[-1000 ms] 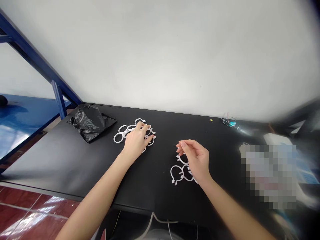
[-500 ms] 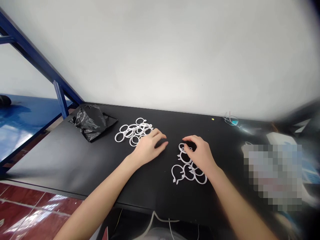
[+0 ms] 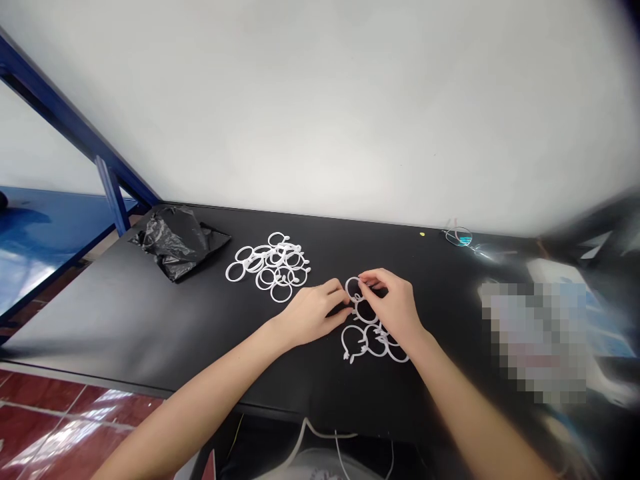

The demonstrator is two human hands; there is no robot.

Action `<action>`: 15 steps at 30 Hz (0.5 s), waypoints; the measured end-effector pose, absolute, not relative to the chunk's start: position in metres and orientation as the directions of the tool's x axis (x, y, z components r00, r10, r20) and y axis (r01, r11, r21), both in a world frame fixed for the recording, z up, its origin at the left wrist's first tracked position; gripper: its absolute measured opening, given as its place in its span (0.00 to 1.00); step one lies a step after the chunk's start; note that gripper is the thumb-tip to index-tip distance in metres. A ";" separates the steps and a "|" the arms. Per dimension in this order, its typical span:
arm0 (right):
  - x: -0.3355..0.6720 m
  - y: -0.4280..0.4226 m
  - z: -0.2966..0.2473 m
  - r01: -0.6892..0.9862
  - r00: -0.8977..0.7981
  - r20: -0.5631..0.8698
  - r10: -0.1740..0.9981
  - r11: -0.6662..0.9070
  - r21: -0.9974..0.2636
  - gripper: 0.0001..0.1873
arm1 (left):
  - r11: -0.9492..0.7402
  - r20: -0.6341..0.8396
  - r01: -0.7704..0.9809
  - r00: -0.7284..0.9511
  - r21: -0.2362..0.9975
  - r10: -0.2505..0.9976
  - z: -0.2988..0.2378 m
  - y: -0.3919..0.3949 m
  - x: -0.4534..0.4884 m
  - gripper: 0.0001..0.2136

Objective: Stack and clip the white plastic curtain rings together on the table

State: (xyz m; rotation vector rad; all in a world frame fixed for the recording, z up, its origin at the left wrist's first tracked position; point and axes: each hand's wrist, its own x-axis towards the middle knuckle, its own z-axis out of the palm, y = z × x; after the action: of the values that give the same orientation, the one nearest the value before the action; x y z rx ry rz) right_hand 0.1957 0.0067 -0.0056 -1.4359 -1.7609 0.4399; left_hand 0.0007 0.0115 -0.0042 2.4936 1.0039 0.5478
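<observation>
My right hand [image 3: 393,297] pinches the right side of a white plastic curtain ring [image 3: 347,283] between thumb and forefinger. At that ring's lower left, my left hand [image 3: 315,312] has its thumb and fingertips slightly apart; whether they touch the ring I cannot tell. Below and under the right hand lies a loose group of similar rings [image 3: 345,341], some unclasped, with small knobbed ends. Beyond the left hand, a larger pile of white rings [image 3: 281,301] overlaps on the black table [image 3: 165,327].
A crumpled black plastic bag [image 3: 175,243] lies at the back left. Toward the back right are a small yellow bit [image 3: 423,234] and a clear item with a teal mark [image 3: 465,240]. A blurred, partly pixelated white package [image 3: 555,273] sits at right. Behind rises a white wall [image 3: 320,120].
My left hand has moved right, away from the larger pile, to beside the ring. My right hand has closed its fingertips on that ring. The view has shifted slightly.
</observation>
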 end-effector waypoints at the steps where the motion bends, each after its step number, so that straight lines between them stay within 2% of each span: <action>1: 0.194 0.005 -0.004 0.641 -0.020 0.404 0.915 0.322 -0.697 0.05 | -0.631 0.221 0.590 0.618 0.503 0.754 -0.004 0.012 0.001 0.10; 4: 0.187 0.000 0.002 0.602 -0.012 0.510 0.860 0.414 -0.683 0.05 | -0.536 0.269 0.637 0.473 0.555 0.839 -0.002 0.012 0.001 0.18; 7: 0.177 -0.008 0.003 0.534 -0.046 0.566 0.823 0.499 -0.682 0.06 | -0.553 0.295 0.590 0.480 0.589 0.826 0.003 0.011 0.000 0.26; 12: 0.163 -0.020 -0.002 0.354 0.043 0.519 0.853 0.473 -0.807 0.04 | -0.588 0.246 0.488 0.595 0.645 0.765 0.009 0.010 -0.004 0.19; 15: 0.158 -0.025 -0.001 0.210 0.070 0.484 0.872 0.462 -0.862 0.05 | -0.485 0.217 0.401 0.552 0.777 0.805 0.009 0.010 -0.004 0.16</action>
State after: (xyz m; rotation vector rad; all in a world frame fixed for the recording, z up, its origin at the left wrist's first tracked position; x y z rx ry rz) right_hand 0.1582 -0.0251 -0.0012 -1.0149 -1.4470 0.6565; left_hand -0.0038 0.0099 0.0091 2.1042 0.9663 0.7596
